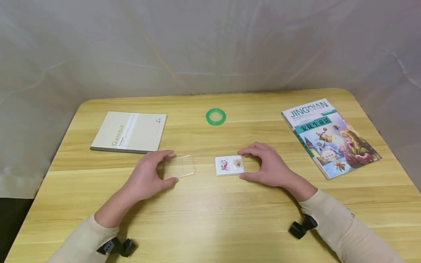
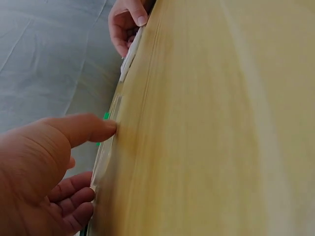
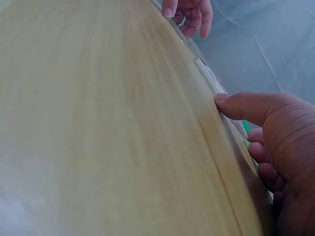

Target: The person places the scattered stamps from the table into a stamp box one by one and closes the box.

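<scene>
In the head view my left hand (image 1: pixel 149 175) holds a clear, rounded-square plastic cover (image 1: pixel 180 166) by its near and far edges, thumb on the near side. The left wrist view shows that thumb (image 2: pixel 96 127) at the cover's edge, low over the wood. To the right, my right hand (image 1: pixel 268 166) grips a small flat case (image 1: pixel 227 171) with a white insert, thumb at the near edge and fingers at the far one. Two stamp-like pictures (image 1: pixel 224 165) face up on the insert. A short gap separates the cover from the case.
Behind the hands lies a green ring of tape (image 1: pixel 216 117) on the wooden table (image 1: pixel 210 219). A Gambit notebook (image 1: pixel 131 131) is at the left, beyond my left hand. On the right is an illustrated book (image 1: pixel 329 137). Pale sheeting (image 1: pixel 210 47) hangs behind the table.
</scene>
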A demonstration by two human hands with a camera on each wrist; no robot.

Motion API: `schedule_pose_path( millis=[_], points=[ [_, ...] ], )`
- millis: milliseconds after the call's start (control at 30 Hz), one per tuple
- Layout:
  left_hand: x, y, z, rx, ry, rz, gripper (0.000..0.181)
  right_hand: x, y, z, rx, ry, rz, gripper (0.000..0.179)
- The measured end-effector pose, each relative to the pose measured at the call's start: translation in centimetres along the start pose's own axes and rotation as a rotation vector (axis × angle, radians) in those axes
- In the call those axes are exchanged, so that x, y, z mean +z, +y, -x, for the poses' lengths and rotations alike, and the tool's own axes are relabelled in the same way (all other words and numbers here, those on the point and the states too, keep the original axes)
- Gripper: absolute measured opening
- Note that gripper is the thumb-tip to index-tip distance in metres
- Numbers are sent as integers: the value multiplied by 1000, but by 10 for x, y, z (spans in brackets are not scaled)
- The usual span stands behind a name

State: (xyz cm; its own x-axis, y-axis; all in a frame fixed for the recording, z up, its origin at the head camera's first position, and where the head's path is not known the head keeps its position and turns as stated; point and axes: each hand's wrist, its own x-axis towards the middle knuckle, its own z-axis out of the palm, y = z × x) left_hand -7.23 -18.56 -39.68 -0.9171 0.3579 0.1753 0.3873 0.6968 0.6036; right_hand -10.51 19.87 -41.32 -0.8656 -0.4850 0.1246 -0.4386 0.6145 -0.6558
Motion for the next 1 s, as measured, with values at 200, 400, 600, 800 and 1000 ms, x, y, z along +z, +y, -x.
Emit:
schedule_pose_path(
  millis=[200,400,600,800,1000],
  points=[
    [5,-2,-3,44,62,25,79,1,1,0,-4,-1,6,59],
    [18,7,-12,116,150,93,74,1,1,0,-4,2,12,60],
    [36,21,-26,161,167,181,70,2,2,1,-5,5,11,60],
    [54,35,-39,199,185,256,69,2,2,1,-8,8,2,60],
    [67,46,-49,220,162,306,70,1,3,1,-8,11,1,60]
  ],
)
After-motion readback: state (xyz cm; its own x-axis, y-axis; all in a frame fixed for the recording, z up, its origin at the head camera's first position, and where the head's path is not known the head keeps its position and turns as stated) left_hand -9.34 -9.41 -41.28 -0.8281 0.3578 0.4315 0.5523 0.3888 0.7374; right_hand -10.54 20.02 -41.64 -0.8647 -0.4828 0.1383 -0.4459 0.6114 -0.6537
